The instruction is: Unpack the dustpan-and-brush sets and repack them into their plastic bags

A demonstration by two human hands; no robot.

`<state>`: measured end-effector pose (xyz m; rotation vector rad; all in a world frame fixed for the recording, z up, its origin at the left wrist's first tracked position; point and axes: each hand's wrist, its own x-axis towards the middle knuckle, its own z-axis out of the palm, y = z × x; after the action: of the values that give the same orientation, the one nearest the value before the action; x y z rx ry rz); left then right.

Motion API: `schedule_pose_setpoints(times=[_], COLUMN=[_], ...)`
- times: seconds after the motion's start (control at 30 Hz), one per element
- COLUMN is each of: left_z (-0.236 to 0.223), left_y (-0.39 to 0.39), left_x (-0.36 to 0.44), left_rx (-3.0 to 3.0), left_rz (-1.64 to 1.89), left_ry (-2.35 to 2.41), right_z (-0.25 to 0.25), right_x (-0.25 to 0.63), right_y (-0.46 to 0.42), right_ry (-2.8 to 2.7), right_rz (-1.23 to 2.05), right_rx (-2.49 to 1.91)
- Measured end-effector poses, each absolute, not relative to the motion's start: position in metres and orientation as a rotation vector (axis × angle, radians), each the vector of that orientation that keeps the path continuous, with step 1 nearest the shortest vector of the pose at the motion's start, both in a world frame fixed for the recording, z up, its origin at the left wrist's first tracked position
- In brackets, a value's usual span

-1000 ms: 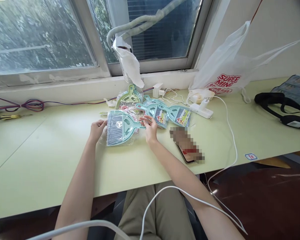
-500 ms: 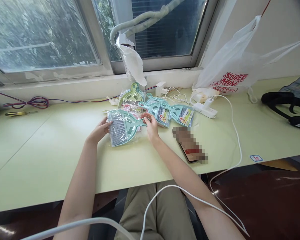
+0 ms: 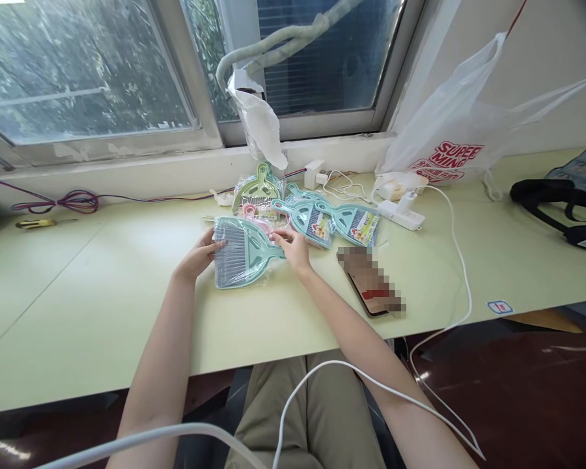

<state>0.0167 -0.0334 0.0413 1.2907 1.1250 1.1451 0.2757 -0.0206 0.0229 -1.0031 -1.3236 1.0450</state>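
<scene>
A mint-green dustpan and brush set (image 3: 256, 251) in clear plastic wrap lies nearly flat just above the table, grey bristles to the left and handle to the right. My left hand (image 3: 199, 255) grips its bristle end, thumb on top and the other fingers partly hidden beneath. At the handle end, my right hand (image 3: 293, 250) has thumb and forefinger pinched together on the clear plastic wrapper (image 3: 273, 242); its other fingers are curled. Behind the set lie a pink-handled piece (image 3: 249, 210), a yellow-green wrapped set (image 3: 258, 189) and more mint sets (image 3: 354, 221) with printed labels.
A phone (image 3: 371, 283) lies right of my right hand. Farther right are a white power strip (image 3: 401, 215), a white plastic bag (image 3: 449, 130) and a black strap (image 3: 561, 202). A yellow-handled tool (image 3: 34, 223) and bundled wires (image 3: 78, 200) lie left. A white cable (image 3: 322, 368) crosses my lap.
My right hand has shifted slightly down from around the handle to a pinch on the wrapper near it. The held set has turned a little and moved slightly right.
</scene>
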Motion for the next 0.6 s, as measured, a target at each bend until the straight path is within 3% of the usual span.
schedule_pose_setpoints(times=[0.6], left_z=[0.0409], left_y=[-0.0297], left_x=[0.0168], left_rx=[1.223], left_rz=[1.255], left_ry=[1.0], right_z=[0.0268], right_x=[0.2727], right_y=[-0.0216], right_ry=[-1.188], right_rz=[1.047], right_rx=[-1.079])
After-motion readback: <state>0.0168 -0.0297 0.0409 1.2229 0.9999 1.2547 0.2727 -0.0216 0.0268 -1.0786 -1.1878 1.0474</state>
